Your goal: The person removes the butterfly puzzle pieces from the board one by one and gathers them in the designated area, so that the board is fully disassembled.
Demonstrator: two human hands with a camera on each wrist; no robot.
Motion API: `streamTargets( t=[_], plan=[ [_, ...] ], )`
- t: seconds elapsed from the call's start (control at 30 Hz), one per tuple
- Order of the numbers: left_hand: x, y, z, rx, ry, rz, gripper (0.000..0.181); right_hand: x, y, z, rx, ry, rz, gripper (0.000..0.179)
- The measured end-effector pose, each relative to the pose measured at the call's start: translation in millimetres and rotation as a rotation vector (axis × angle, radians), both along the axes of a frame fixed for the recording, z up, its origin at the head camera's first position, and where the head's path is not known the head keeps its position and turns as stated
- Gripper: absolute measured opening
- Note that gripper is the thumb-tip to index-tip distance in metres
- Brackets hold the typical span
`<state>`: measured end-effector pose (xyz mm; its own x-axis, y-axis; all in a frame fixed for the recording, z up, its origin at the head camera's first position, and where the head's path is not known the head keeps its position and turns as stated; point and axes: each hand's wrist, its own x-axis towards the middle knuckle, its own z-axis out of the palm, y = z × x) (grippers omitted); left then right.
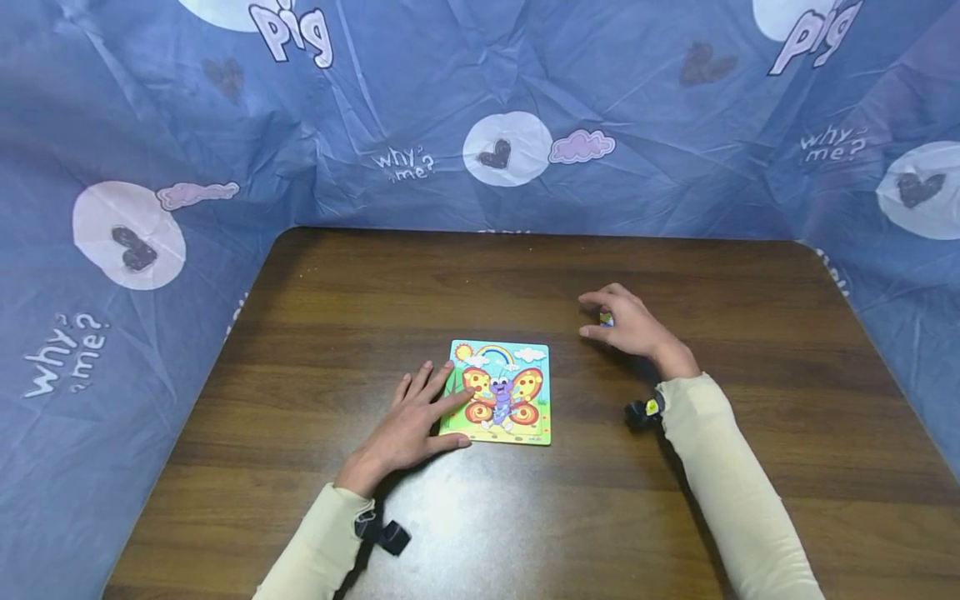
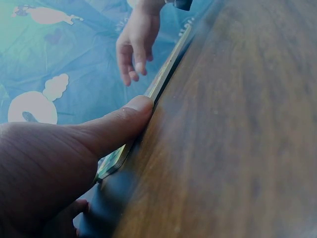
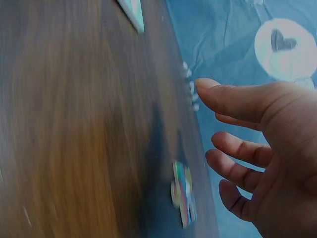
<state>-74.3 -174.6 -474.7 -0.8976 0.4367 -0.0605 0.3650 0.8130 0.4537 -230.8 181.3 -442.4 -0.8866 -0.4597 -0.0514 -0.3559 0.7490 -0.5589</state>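
Note:
A square butterfly puzzle (image 1: 510,392), with a rainbow and sun at its top, lies on the wooden table. My left hand (image 1: 408,425) rests across its left side with spread fingers, and in the left wrist view the thumb (image 2: 124,116) lies along the board's edge. To the right of the puzzle, my right hand (image 1: 626,323) hovers with thumb and fingers apart, holding nothing. Between them in the head view shows a small colourful puzzle piece (image 1: 606,319). The right wrist view has this puzzle piece (image 3: 183,193) lying on the table, apart from the fingers.
The brown wooden table (image 1: 360,283) has rounded far corners. A blue printed sheet (image 1: 420,108) hangs behind it and along both sides. A dark wrist camera (image 1: 641,414) is strapped at the right cuff, another camera (image 1: 390,536) at the left.

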Motion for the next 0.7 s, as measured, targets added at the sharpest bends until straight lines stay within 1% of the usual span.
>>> streamTargets(
  t=[0.27,0.43,0.7],
  plan=[
    [0.5,0.5,0.6,0.002,-0.004,0.0,0.067,11.3,-32,2.8,-0.035,0.024,0.068,0.053],
    [0.5,0.7,0.5,0.006,-0.003,-0.001,0.067,18.1,-49,2.3,-0.047,0.009,0.1,0.052],
    [-0.2,0.9,0.6,0.003,-0.006,0.0,0.067,27.6,-76,0.7,-0.049,0.012,0.168,0.05]
  ],
)
